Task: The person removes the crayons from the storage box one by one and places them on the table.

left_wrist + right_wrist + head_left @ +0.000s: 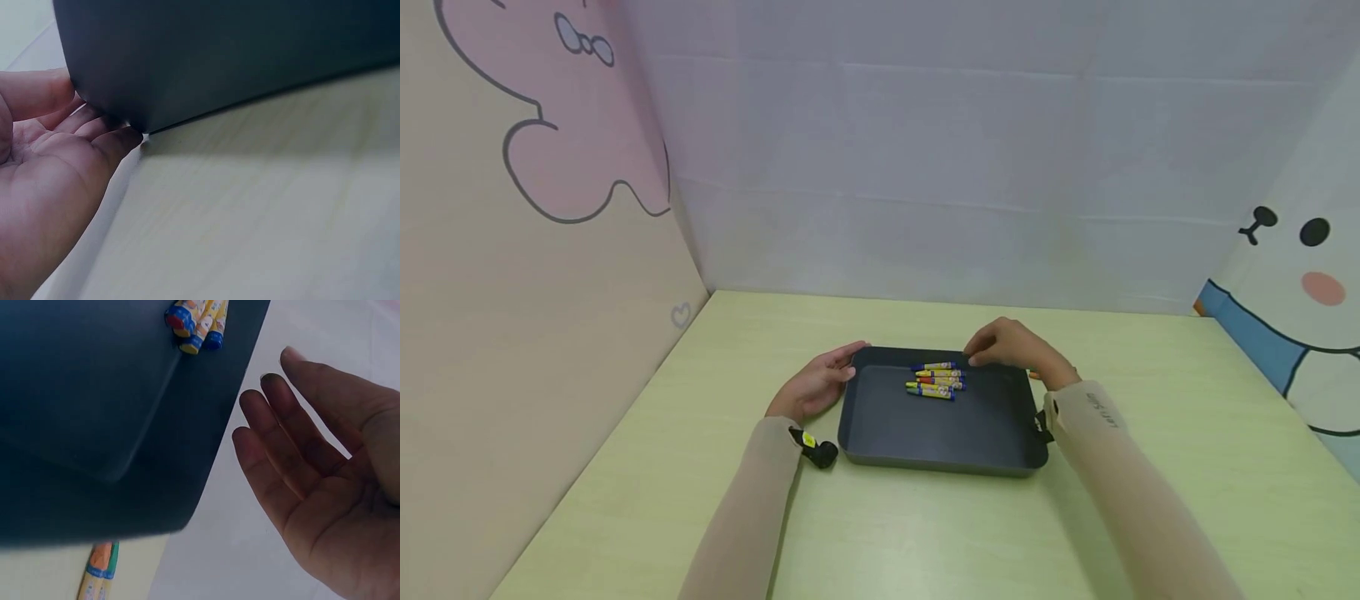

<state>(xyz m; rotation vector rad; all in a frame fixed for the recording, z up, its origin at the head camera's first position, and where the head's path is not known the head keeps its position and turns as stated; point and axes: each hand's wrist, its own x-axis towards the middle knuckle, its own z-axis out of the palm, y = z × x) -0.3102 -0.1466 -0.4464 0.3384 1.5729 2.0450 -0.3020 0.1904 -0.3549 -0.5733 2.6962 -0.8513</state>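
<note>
A dark grey rectangular tray [940, 437] with raised sides lies on the table, with several crayons [936, 382] in yellow and blue wrappers grouped toward its far side. My left hand [812, 387] holds the tray's left side; in the left wrist view the thumb [37, 94] touches the outer wall and the other fingers reach under the corner. At the far right part of the tray is my right hand [1017, 350]. The right wrist view shows its fingers [259, 447] loosely spread beside the rim, holding nothing.
Beyond the tray's right edge, an orange crayon [99, 559] and a green crayon [113, 559] lie on the pale wooden table [880, 533]. A white wall covering [880, 167] rises behind the table, and a cartoon-printed panel [550, 333] borders it at left.
</note>
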